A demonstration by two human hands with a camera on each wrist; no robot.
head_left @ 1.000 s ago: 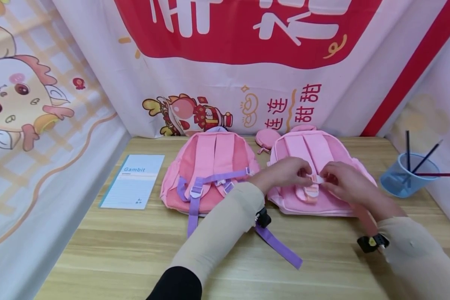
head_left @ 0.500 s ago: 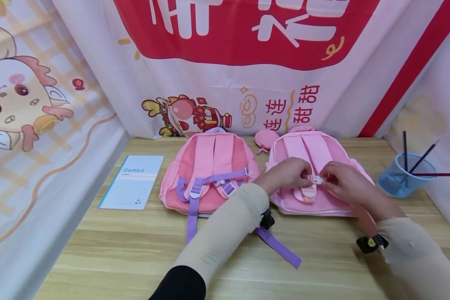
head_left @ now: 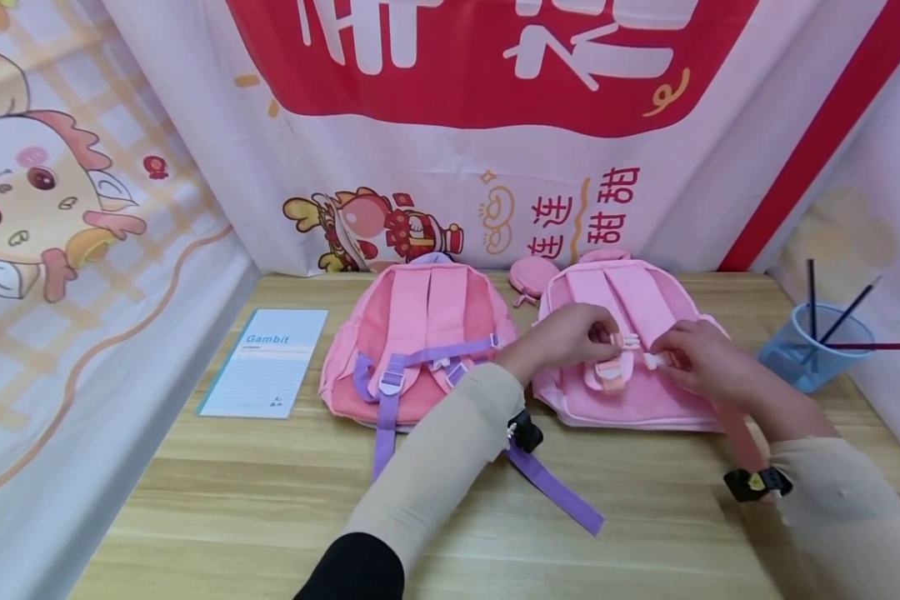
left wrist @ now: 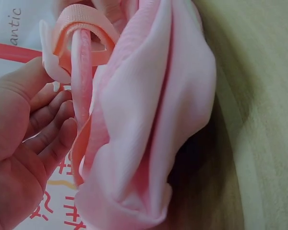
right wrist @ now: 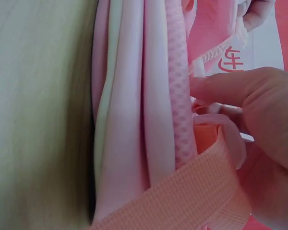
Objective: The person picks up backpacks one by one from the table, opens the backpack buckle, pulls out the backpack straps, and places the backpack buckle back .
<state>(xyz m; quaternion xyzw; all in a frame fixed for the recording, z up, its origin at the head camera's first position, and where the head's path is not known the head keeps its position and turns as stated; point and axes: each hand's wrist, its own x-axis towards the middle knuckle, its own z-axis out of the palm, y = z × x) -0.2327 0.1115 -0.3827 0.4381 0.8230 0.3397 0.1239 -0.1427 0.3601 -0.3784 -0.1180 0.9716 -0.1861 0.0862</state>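
Observation:
On the table, a pink backpack [head_left: 615, 408] lies with its shoulder straps up. Over its middle, my left hand [head_left: 570, 333] pinches a white pronged buckle half [head_left: 630, 340]. A short gap to the right, my right hand [head_left: 701, 354] pinches the other white buckle half [head_left: 654, 360]. Below them a strap adjuster [head_left: 610, 373] with peach webbing lies on the bag. In the left wrist view, my left hand [left wrist: 24, 134] is beside the peach webbing [left wrist: 81, 19]. In the right wrist view, my right thumb and fingers [right wrist: 230, 88] meet close by the mesh back panel [right wrist: 180, 96]; a wide peach strap [right wrist: 182, 191] crosses in front.
A second pink backpack [head_left: 427, 308] with purple straps [head_left: 562, 492] lies to the left. Beyond it is a Gambit notebook [head_left: 262, 375]. A round pink pouch [head_left: 532, 275] sits behind the bags. A blue pencil cup [head_left: 810, 367] with several pencils stands at the right.
The two buckle halves were together between my hands and are now apart. My left hand has moved slightly up and left, my right hand slightly right.

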